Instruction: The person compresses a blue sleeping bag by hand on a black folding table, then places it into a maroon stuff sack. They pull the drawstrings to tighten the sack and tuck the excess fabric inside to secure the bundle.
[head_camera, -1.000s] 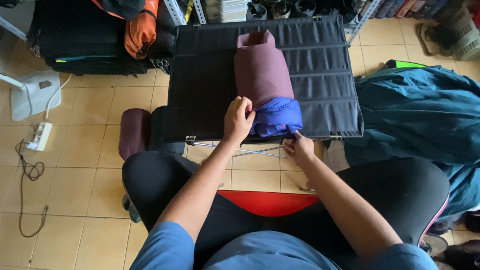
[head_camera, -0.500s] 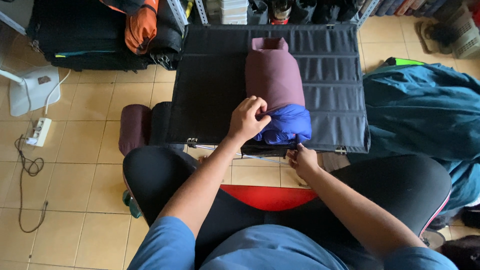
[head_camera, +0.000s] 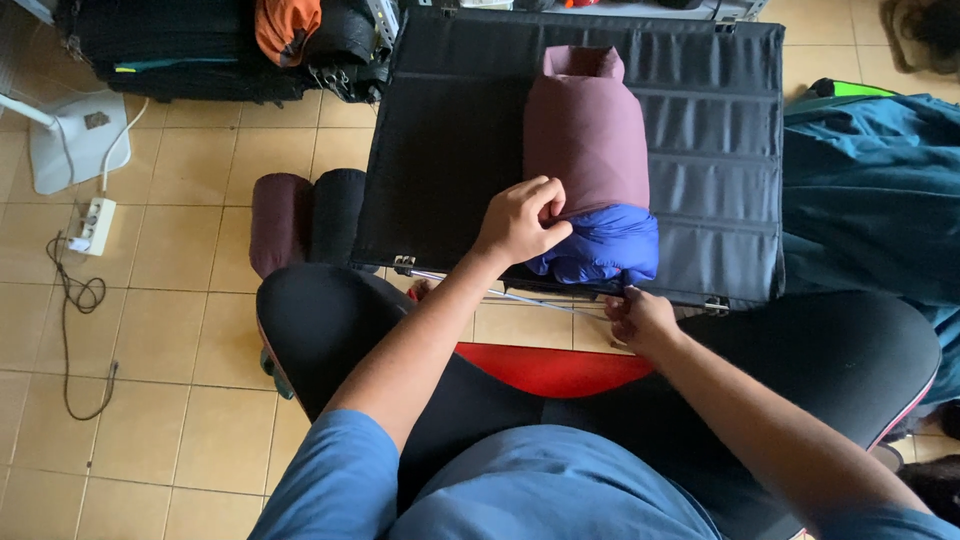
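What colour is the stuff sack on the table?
Maroon stuff sack, best seen in the head view.

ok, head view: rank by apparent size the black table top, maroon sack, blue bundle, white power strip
1. black table top
2. maroon sack
3. blue bundle, only the part sticking out of the sack shows
4. white power strip
All lie at a similar distance, so the order looks safe.

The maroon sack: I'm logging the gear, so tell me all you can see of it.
The maroon sack is a smooth fabric tube, stuffed full, lying lengthwise on the black table. Its far end is rolled shut. Blue padding bulges from the near mouth, where the left hand pinches the rim.
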